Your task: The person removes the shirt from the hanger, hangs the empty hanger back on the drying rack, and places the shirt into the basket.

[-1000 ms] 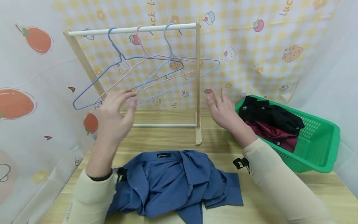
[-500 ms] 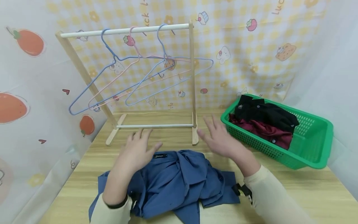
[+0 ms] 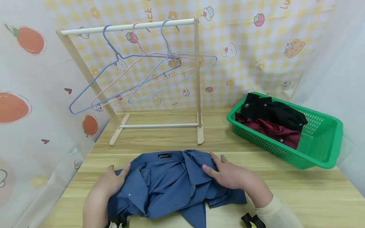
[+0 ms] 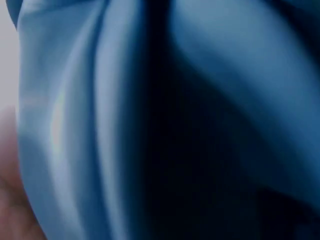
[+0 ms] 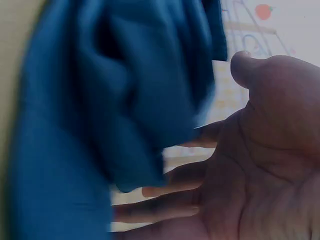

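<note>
A crumpled blue collared shirt [image 3: 168,183] with a black neck label lies on the table, its collar towards the rack. My left hand [image 3: 106,185] is at its left side, thumb spread along the fabric; some fingers are hidden. Blue folds fill most of the left wrist view, with a blurred bit of hand at the left edge. At the shirt's right side is my right hand [image 3: 229,175], thumb over the cloth. The right wrist view shows that palm [image 5: 270,145] with fingers stretched out beside and partly behind the blue cloth, not curled round it.
Behind the shirt stands a wooden rack [image 3: 198,79] with a white rail. Two blue hangers [image 3: 85,91] and a pink hanger [image 3: 114,80] hang on it. A green basket [image 3: 328,145] at the right holds a black garment [image 3: 275,110] and a maroon garment [image 3: 271,129].
Both hands have come down from in front of the rack to the two sides of the shirt. Rack, hangers and basket stay in place; the camera view has shifted slightly.
</note>
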`<state>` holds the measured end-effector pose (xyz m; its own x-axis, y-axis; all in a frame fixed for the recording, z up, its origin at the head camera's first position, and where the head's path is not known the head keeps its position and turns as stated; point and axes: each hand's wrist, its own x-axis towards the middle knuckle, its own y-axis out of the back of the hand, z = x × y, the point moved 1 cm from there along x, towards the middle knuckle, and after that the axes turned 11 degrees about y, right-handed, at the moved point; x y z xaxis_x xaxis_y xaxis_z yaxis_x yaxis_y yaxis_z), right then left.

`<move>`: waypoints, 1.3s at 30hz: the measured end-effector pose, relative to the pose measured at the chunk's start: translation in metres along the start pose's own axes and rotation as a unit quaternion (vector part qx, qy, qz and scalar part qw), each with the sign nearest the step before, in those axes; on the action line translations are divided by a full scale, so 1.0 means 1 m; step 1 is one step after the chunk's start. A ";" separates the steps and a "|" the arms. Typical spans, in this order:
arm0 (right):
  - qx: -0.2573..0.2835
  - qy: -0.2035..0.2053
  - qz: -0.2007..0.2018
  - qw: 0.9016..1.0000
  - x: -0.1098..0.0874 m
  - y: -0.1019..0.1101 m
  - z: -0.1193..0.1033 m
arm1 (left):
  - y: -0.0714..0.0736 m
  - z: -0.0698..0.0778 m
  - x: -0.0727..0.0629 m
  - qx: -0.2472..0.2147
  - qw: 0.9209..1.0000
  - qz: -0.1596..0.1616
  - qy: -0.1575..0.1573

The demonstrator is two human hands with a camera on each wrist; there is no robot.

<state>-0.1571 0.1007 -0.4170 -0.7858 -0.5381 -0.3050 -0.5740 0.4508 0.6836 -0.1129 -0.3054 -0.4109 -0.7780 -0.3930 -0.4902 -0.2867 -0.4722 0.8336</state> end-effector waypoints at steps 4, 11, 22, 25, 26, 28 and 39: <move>0.012 0.005 0.011 1.000 0.001 -0.002 0.007 | -0.002 0.004 0.000 -0.015 1.000 -0.013 -0.007; 0.044 0.039 0.006 0.998 0.000 -0.005 0.005 | -0.015 0.040 -0.008 -0.024 0.998 -0.006 -0.052; 0.046 0.072 0.020 0.996 0.009 -0.007 0.002 | -0.042 0.106 -0.020 -0.081 0.981 -0.070 -0.160; 0.042 0.073 0.017 0.996 0.013 -0.006 0.001 | -0.049 0.120 -0.022 -0.094 0.972 -0.107 -0.185; 0.040 0.071 0.014 0.997 0.014 -0.006 0.000 | -0.052 0.125 -0.023 -0.100 0.969 -0.119 -0.192; 0.033 0.072 0.006 0.997 0.016 -0.009 -0.002 | -0.057 0.134 -0.026 -0.116 0.958 -0.156 -0.212; 0.018 0.116 -0.032 0.993 0.022 -0.036 -0.019 | -0.080 0.165 -0.042 -0.064 0.884 -0.312 -0.343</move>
<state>-0.1492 0.0595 -0.4352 -0.6763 -0.7135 -0.1832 -0.6318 0.4339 0.6424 -0.1494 -0.1210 -0.4153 -0.6595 0.5246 -0.5383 -0.7477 -0.5314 0.3982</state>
